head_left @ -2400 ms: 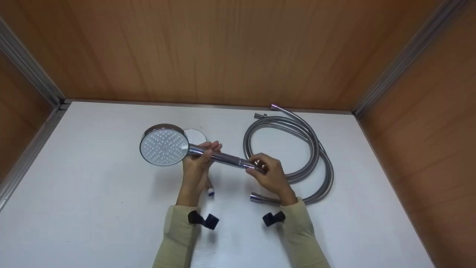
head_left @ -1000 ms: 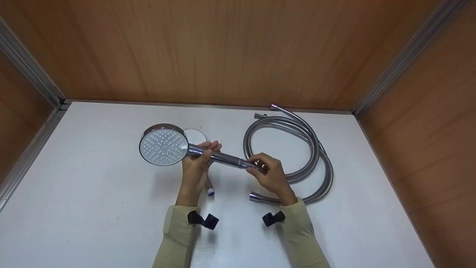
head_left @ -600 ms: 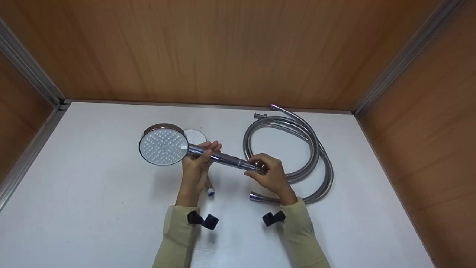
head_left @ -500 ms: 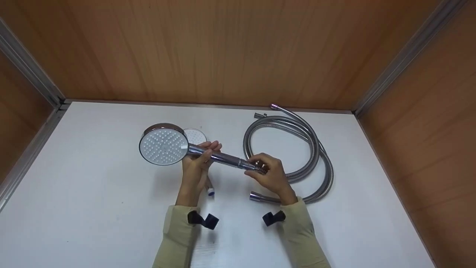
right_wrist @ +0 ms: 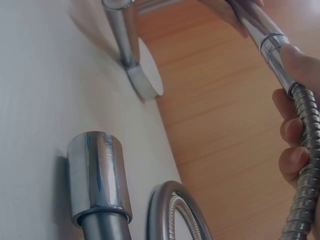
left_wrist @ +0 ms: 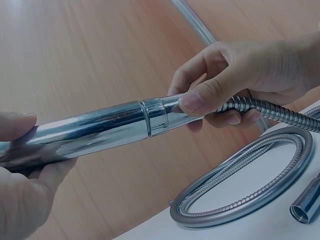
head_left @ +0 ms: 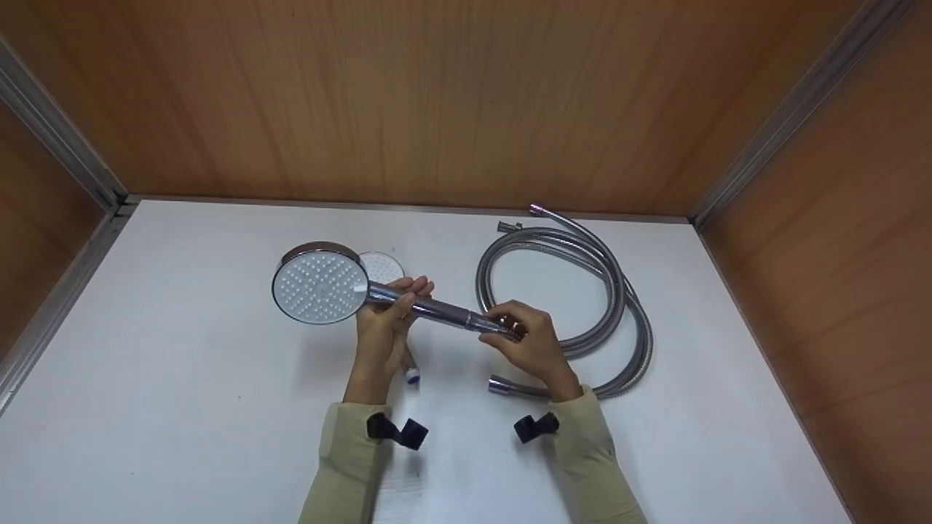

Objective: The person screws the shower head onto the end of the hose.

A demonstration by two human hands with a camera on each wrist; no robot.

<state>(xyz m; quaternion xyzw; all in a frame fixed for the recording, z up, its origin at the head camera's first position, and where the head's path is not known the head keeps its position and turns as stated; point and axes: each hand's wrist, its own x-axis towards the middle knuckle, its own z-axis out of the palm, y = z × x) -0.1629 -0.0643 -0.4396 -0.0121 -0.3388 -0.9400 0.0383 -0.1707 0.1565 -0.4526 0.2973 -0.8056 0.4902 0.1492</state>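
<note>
A chrome shower head [head_left: 320, 287] with a round white nozzle face is held above the table, face toward the head camera. My left hand [head_left: 380, 338] grips its handle [left_wrist: 95, 132], thumb across the top and fingers behind. At the handle's lower end, my right hand [head_left: 535, 346] pinches the chrome connector [left_wrist: 175, 112] of a ribbed metal shower hose [left_wrist: 280, 112]. In the left wrist view, thumb and index finger lie on the connector, which meets the handle end at a ridged ring. The other right fingers curl under the hose, seen in the right wrist view.
A second, smaller shower head [head_left: 383, 268] lies on the white table [head_left: 182, 407] behind my left hand. Coiled hoses [head_left: 619, 291] rest at the right, a loose chrome end [head_left: 501, 386] pointing left near my right wrist. Wooden panels [head_left: 451, 102] wall the table.
The right thumb and fingers shift slightly on the connector. Shower head and left hand stay almost in place; the things on the table have not moved.
</note>
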